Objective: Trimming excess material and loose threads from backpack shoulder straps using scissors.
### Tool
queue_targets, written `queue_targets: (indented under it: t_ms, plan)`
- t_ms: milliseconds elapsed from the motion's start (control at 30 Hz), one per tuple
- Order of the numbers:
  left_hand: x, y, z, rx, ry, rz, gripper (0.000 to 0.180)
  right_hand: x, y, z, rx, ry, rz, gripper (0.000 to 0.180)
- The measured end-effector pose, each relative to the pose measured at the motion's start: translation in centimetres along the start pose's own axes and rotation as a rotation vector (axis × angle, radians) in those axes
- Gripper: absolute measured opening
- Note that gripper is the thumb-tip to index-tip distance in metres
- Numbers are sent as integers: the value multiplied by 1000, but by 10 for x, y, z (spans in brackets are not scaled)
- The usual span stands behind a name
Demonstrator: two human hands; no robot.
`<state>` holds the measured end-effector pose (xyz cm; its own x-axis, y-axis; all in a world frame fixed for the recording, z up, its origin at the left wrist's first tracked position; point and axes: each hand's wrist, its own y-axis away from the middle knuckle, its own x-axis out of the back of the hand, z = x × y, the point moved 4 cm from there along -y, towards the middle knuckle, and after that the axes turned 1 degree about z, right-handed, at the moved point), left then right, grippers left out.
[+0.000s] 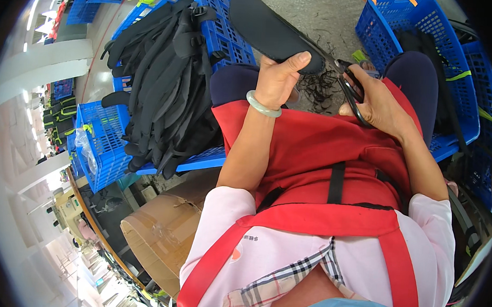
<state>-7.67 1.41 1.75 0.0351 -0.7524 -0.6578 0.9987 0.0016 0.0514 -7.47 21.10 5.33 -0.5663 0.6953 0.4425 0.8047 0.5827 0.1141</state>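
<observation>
My left hand (280,80) grips the near end of a curved black padded strap (264,26), thumb on top. The strap reaches up and away to the top edge of the view. In my right hand (379,102) is a pair of black-handled scissors (352,88), fingers through the loops. Their blades point up and left, along the strap's right edge close to my left hand; whether they are parted I cannot make out. Both hands are above my lap, which a red apron (313,151) covers.
To the left, a blue crate (224,41) bears a big heap of black straps (171,88). Another blue crate (454,103) with black pieces stands at the right. Dark trimmings (318,93) litter the floor between my legs. A cardboard box (164,227) sits at lower left.
</observation>
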Motion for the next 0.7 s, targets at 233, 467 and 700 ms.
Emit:
queue_targets:
  t_ms: [233,467,700]
  plan:
    - [0,0,0,16,5,-66,17,1,0,18,-196,-145,-110,60]
    - [-5,2,1,19,-19,-42,16,4,-2,7,-93,55,-55,47]
    - [-1,2,-3,41,12,-67,16,1,-1,22,-79,-124,-47,45]
